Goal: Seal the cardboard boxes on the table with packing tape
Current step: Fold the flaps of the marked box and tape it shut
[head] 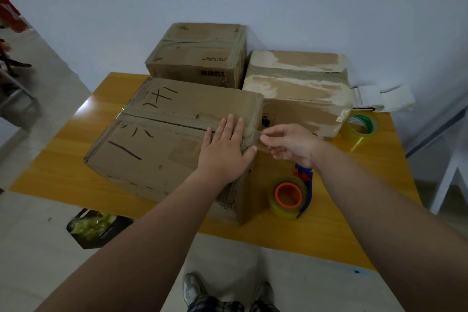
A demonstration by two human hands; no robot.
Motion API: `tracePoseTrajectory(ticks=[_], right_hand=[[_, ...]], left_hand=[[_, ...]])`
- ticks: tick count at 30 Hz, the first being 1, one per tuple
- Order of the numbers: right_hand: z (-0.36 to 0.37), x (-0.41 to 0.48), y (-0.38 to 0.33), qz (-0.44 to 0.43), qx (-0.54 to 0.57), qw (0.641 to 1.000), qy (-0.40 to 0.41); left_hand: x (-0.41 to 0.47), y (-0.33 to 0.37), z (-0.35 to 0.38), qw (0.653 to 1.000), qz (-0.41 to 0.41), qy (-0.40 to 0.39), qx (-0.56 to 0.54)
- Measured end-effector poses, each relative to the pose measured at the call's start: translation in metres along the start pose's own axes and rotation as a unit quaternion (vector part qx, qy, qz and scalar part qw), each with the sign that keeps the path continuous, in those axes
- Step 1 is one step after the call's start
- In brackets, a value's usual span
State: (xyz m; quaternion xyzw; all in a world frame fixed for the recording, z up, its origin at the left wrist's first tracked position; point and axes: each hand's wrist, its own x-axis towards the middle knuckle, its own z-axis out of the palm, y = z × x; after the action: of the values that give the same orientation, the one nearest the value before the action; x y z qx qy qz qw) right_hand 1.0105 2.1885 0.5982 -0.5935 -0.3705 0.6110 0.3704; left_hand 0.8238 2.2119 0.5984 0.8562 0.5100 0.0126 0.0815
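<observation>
Head view | marked cardboard box [162, 144] sits front left on yellow table [329, 230] | left hand [225, 149] presses flat, fingers straight, on its top near the right edge | right hand [288, 144] pinches clear tape strip [262, 145] at that edge | tape dispenser [290, 196] stands just beside the box | rear box [200, 53] and torn box [298, 83] sit behind

The far box [200, 53], behind the near box [152, 152], bore upside-down print ending "For Family". The near box carried bold black handwritten strokes that could not be read.
</observation>
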Motion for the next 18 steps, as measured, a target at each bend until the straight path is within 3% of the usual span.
tracePoseTrajectory(ticks=[7,12,16,18], right_hand=[[0.018,0.002,0.025,-0.027,0.046,0.989,0.139],[0.048,0.009,0.048,-0.035,0.111,0.975,0.188],[0.059,0.002,0.046,-0.087,0.021,0.944,0.317],[0.07,-0.008,0.039,-0.141,0.079,0.951,0.264]], left_hand=[[0.002,-0.013,-0.011,0.997,0.046,-0.06,0.001],[0.0,-0.023,-0.012,0.995,0.077,-0.066,-0.025],[-0.005,-0.038,-0.014,0.996,0.078,-0.019,-0.026],[-0.009,-0.042,-0.012,0.998,0.062,-0.005,0.013]])
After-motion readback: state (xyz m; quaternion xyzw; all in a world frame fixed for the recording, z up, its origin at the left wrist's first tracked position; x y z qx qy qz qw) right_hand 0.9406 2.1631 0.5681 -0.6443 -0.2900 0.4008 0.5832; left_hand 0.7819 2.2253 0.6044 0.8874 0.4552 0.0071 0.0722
